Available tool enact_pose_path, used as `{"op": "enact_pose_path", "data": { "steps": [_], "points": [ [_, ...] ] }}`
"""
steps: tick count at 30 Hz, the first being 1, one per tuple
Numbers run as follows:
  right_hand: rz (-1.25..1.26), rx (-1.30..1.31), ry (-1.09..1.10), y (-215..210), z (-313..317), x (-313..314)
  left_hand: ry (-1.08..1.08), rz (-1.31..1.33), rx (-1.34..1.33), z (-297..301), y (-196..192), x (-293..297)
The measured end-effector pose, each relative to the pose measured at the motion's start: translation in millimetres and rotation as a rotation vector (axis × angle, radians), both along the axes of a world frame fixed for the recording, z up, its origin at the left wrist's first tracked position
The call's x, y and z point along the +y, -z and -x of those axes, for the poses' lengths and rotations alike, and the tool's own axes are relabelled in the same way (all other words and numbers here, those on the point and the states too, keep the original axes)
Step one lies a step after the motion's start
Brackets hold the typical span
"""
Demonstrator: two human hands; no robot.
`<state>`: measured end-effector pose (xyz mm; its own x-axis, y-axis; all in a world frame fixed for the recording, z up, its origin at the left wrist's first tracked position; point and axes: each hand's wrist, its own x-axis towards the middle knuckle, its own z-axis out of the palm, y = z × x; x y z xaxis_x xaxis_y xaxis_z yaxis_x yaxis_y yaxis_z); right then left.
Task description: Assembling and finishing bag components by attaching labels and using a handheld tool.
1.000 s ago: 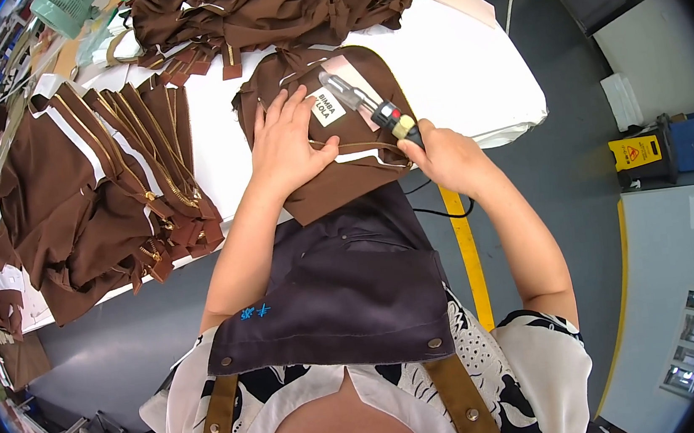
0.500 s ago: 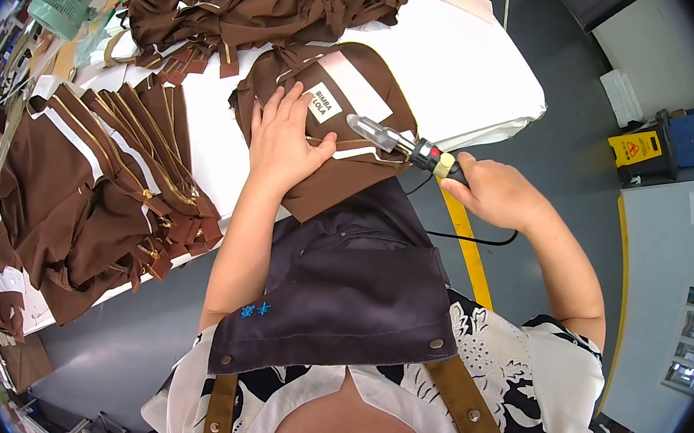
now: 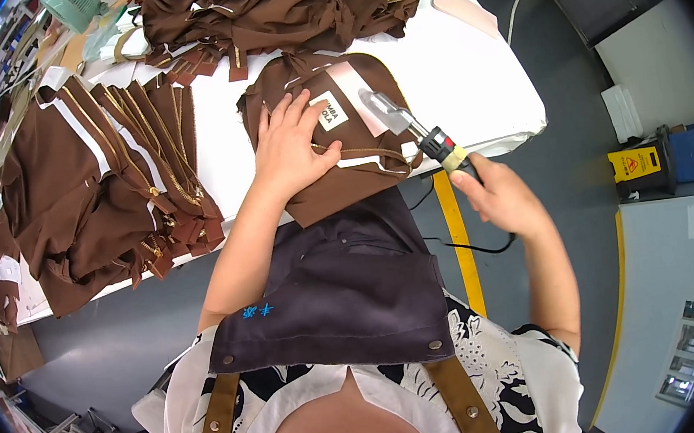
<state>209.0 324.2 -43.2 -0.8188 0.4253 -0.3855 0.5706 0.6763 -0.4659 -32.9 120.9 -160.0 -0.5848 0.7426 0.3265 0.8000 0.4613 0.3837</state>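
My left hand (image 3: 289, 151) lies on a brown fabric bag panel (image 3: 337, 198), fingers stretched out and spread. Its fingertips reach the edge of a white printed label (image 3: 333, 116). Wrapped round the handle of a small corded hand iron (image 3: 439, 146) is my right hand (image 3: 501, 192), off the table's front right. The iron's flat metal tip is over a pale pink strip (image 3: 346, 80) beside the label; whether it touches cannot be told. A gold zipper (image 3: 374, 149) and white tape cross the panel's near part.
Brown pieces with gold zippers (image 3: 99, 192) are stacked at the left of the white table (image 3: 484, 75). More brown fabric (image 3: 283, 12) is heaped at the back, near a pale green fan (image 3: 76, 8). The iron's black cord (image 3: 486, 248) hangs beside the table.
The iron's tip has moved away from me and rightward, from beside the label to over the pink strip. My left hand stays on the panel. The whole view has shifted slightly.
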Motion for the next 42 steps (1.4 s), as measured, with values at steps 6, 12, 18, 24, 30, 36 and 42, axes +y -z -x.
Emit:
{"op": "enact_pose_path", "data": {
  "steps": [6, 12, 18, 24, 30, 36, 42],
  "points": [
    [-0.228, -0.017, -0.080, 30.6, 6.6, -34.0, 0.042, -0.031, 0.041, -2.4, -0.2, -3.5],
    [-0.318, -0.018, -0.165, 29.0, 46.1, -34.6, 0.039, -0.010, 0.056, 1.0, 3.4, -4.0],
    [-0.297, -0.036, -0.156, 18.7, 101.2, -11.8, 0.045, -0.001, 0.057, 0.4, -2.3, 3.5],
    [0.377, 0.038, -0.143, 24.9, 94.4, 51.0, 0.029, -0.024, 0.031, -0.6, 0.2, -0.7],
    [0.494, 0.464, 0.189, 17.5, 52.8, 119.7, 0.039, -0.356, -0.054, -3.0, -15.5, -12.0],
    [-0.582, 0.163, 0.498, 55.2, 134.4, 182.7, -0.240, -0.486, 0.151, 4.3, -27.5, -21.8],
    [-1.099, 0.649, 0.224, 104.6, 171.7, 184.7, -0.424, -0.001, 0.021, 28.6, -22.7, -27.4]
  ]
}}
